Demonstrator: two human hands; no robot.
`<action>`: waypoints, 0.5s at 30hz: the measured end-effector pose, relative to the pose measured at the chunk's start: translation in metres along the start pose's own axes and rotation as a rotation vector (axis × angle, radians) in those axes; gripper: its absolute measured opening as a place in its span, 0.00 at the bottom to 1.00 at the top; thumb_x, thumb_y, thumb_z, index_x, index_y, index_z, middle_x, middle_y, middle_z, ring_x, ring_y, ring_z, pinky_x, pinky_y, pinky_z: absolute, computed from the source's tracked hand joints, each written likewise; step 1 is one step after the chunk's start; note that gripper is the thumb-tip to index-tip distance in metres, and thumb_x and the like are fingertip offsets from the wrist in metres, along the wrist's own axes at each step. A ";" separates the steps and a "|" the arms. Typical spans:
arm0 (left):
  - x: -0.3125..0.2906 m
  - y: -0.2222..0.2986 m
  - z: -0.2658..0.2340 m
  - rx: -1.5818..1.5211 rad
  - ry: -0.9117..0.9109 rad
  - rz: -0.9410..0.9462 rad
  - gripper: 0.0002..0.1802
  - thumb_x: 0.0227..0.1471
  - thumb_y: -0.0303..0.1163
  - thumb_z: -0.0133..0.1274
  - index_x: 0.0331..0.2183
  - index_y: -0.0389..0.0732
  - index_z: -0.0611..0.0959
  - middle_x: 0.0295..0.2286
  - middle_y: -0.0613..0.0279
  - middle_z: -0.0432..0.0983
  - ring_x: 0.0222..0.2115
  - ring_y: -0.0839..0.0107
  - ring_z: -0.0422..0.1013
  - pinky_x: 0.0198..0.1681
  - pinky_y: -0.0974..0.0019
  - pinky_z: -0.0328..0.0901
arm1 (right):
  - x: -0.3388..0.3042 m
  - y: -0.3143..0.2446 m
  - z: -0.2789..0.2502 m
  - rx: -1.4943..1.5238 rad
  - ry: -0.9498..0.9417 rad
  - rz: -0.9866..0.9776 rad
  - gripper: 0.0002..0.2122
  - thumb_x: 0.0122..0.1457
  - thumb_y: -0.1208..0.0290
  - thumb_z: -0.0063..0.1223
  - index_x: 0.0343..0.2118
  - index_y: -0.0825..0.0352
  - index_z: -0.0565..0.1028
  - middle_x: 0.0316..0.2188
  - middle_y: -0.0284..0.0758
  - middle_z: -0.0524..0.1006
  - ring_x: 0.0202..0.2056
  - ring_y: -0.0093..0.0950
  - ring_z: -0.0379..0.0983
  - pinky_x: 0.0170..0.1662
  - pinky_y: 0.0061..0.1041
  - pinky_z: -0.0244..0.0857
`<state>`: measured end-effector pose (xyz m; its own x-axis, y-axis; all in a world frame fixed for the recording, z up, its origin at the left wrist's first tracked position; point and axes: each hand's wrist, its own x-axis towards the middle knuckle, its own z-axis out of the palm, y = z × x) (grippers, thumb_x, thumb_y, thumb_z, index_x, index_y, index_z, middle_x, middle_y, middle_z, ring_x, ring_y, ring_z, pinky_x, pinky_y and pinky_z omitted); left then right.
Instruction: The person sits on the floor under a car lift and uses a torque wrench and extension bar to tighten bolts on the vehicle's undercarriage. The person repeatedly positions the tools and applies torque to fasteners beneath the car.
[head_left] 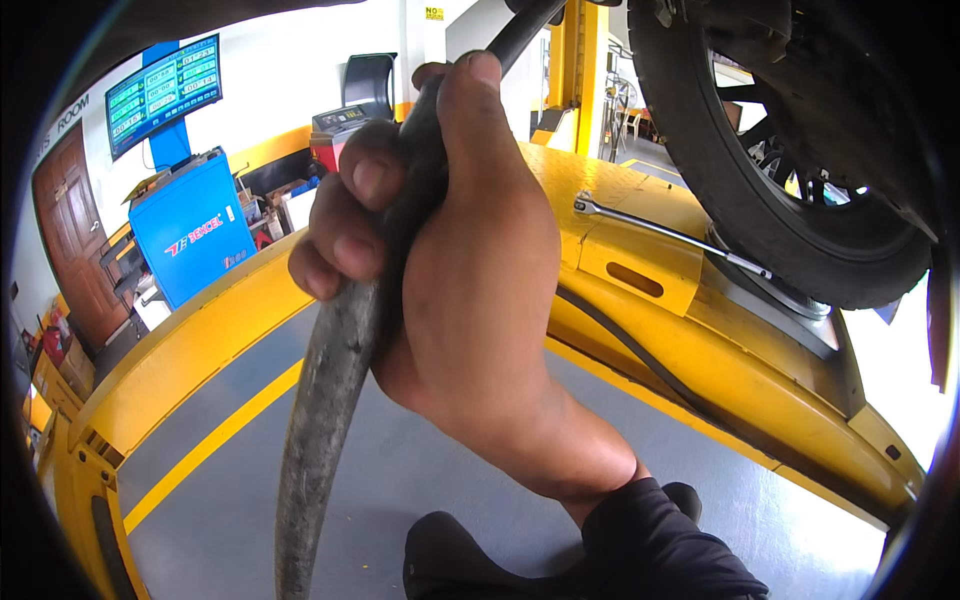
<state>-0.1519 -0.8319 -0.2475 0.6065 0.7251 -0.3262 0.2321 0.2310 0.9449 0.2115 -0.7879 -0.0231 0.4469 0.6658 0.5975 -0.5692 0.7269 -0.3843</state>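
Observation:
My right hand (480,270) is wrapped round a long dark metal pry bar (330,420), thumb lying along its upper part. The bar stands tilted in front of me. Its broad, worn, tapering end points down past the lower edge, and its thinner round end rises toward the upper right. Beyond the hand, apart from it, a chrome breaker bar (680,236) rests on the yellow lift platform (590,245) beside a car's tyre (690,150). My left hand is out of view.
The wheel and dark underbody (820,130) overhang the right side. A yellow lift beam (200,325) crosses to the left, with a black hose (640,350) along the right-hand part. Farther back stand a blue cabinet (190,235), a screen (165,95) and a wheel-service machine (340,125).

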 end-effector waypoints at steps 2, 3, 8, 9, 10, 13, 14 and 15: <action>0.013 -0.007 0.005 0.010 -0.028 0.050 0.14 0.56 0.18 0.53 0.25 0.47 0.70 0.17 0.74 0.61 0.14 0.82 0.57 0.15 0.74 0.49 | 0.000 -0.004 -0.002 -0.022 0.019 0.021 0.19 0.72 0.45 0.40 0.37 0.58 0.59 0.19 0.30 0.64 0.13 0.23 0.60 0.19 0.26 0.58; 0.019 -0.017 0.004 0.058 -0.067 0.111 0.14 0.56 0.18 0.53 0.25 0.47 0.70 0.17 0.74 0.61 0.14 0.81 0.58 0.15 0.73 0.50 | -0.002 -0.006 -0.004 -0.035 0.032 0.029 0.19 0.72 0.45 0.40 0.36 0.58 0.59 0.19 0.30 0.64 0.13 0.22 0.59 0.19 0.26 0.58; 0.055 -0.037 0.037 -0.263 0.102 -0.186 0.15 0.49 0.25 0.56 0.20 0.49 0.67 0.16 0.69 0.61 0.14 0.71 0.58 0.15 0.66 0.53 | -0.005 -0.013 -0.019 -0.114 0.000 0.063 0.17 0.74 0.49 0.39 0.37 0.58 0.60 0.18 0.29 0.64 0.12 0.20 0.58 0.15 0.21 0.54; 0.066 -0.054 0.037 -0.299 0.064 -0.235 0.15 0.46 0.25 0.55 0.19 0.49 0.66 0.16 0.68 0.61 0.15 0.69 0.58 0.15 0.65 0.54 | -0.004 -0.014 -0.022 -0.139 -0.005 0.069 0.17 0.74 0.48 0.40 0.38 0.58 0.60 0.18 0.28 0.63 0.12 0.20 0.58 0.15 0.21 0.54; 0.079 -0.056 0.044 -0.331 0.024 -0.284 0.14 0.42 0.25 0.55 0.18 0.49 0.65 0.16 0.67 0.61 0.15 0.67 0.58 0.16 0.64 0.55 | -0.005 -0.017 -0.025 -0.165 -0.007 0.071 0.17 0.73 0.48 0.40 0.38 0.58 0.60 0.18 0.28 0.63 0.12 0.20 0.58 0.15 0.21 0.54; 0.092 -0.067 0.061 -0.378 0.079 -0.233 0.13 0.30 0.23 0.52 0.15 0.49 0.64 0.16 0.64 0.62 0.15 0.62 0.59 0.18 0.61 0.59 | -0.007 -0.020 -0.033 -0.213 0.006 0.096 0.18 0.72 0.46 0.41 0.39 0.58 0.61 0.19 0.29 0.63 0.12 0.20 0.58 0.15 0.21 0.53; 0.104 -0.085 0.068 -0.363 0.047 -0.123 0.14 0.33 0.23 0.53 0.15 0.49 0.63 0.16 0.64 0.63 0.15 0.63 0.59 0.19 0.61 0.59 | -0.007 -0.023 -0.037 -0.241 0.010 0.087 0.18 0.72 0.46 0.41 0.39 0.58 0.61 0.19 0.29 0.63 0.12 0.20 0.58 0.15 0.20 0.53; 0.117 -0.100 0.073 -0.350 0.016 -0.013 0.16 0.36 0.23 0.54 0.16 0.49 0.63 0.16 0.64 0.63 0.15 0.63 0.59 0.20 0.61 0.59 | -0.007 -0.025 -0.040 -0.267 0.012 0.078 0.18 0.72 0.46 0.41 0.39 0.59 0.61 0.19 0.29 0.63 0.12 0.20 0.58 0.15 0.20 0.53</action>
<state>-0.0487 -0.8179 -0.3819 0.5922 0.7304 -0.3401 -0.0367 0.4461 0.8942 0.2506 -0.8042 -0.0462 0.4181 0.7225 0.5506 -0.4008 0.6906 -0.6020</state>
